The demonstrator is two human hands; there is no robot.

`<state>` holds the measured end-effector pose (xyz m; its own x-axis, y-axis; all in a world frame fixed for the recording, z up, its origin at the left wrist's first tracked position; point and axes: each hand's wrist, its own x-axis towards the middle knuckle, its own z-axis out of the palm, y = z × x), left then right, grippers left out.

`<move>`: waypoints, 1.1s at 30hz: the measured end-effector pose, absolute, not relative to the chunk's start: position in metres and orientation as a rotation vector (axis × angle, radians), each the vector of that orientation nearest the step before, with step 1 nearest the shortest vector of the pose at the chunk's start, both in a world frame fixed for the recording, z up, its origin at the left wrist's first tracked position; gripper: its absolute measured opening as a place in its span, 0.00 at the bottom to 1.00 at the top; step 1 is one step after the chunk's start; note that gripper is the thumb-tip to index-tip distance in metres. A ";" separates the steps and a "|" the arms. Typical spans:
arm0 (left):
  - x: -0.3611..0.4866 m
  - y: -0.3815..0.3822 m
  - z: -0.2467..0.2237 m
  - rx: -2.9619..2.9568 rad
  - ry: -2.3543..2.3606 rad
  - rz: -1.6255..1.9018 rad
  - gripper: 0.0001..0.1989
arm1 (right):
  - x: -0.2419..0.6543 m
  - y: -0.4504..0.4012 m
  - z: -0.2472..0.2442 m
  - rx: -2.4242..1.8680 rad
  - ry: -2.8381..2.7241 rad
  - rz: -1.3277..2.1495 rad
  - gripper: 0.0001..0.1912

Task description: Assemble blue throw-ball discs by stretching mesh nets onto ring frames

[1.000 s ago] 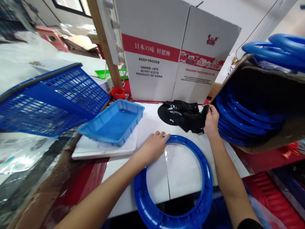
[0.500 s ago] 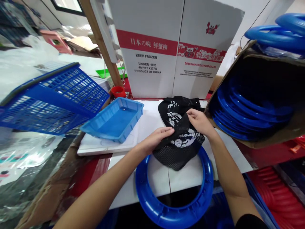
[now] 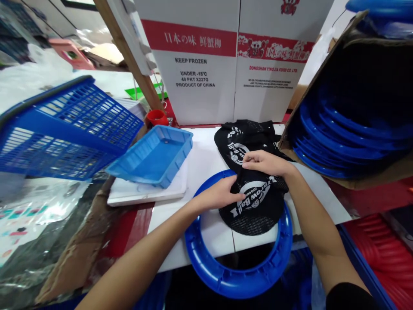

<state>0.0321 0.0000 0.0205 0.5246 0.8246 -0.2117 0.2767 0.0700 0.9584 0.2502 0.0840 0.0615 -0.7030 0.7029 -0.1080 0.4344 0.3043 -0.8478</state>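
Observation:
A black mesh net (image 3: 258, 221) with white "Throw Ball" print lies across the far part of a blue plastic ring (image 3: 240, 284). My left hand (image 3: 217, 196) rests at the net's left edge, thumb and fingers apart, the thumb touching the print. My right hand (image 3: 269, 164) has its fingers curled together on the net's upper edge, pinching the black fabric. Behind it, more black printed nets (image 3: 230, 148) lie in a heap on the white work surface. The ring's near side sticks out past the table's front edge.
To the left are a light blue tray (image 3: 155, 150) on a white slab and a blue basket (image 3: 74, 137). A tilted carton of blue rings (image 3: 338, 142) stands right. White cartons (image 3: 193, 99) form the back. Red rings (image 3: 383, 258) sit lower right.
The net has been spread flatter over the ring and shifted slightly right, its print now showing. My left hand has loosened its pinch. The camera view has tilted down.

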 end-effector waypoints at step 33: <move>0.007 0.019 0.025 2.498 1.199 0.417 0.18 | 0.269 0.084 0.077 -0.465 -2.350 1.739 0.23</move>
<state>0.0066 0.0189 0.0248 0.6012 0.7907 0.1154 0.6917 -0.5873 0.4202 0.2688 0.0844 0.0767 -0.9347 0.3532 -0.0398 0.1414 0.2669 -0.9533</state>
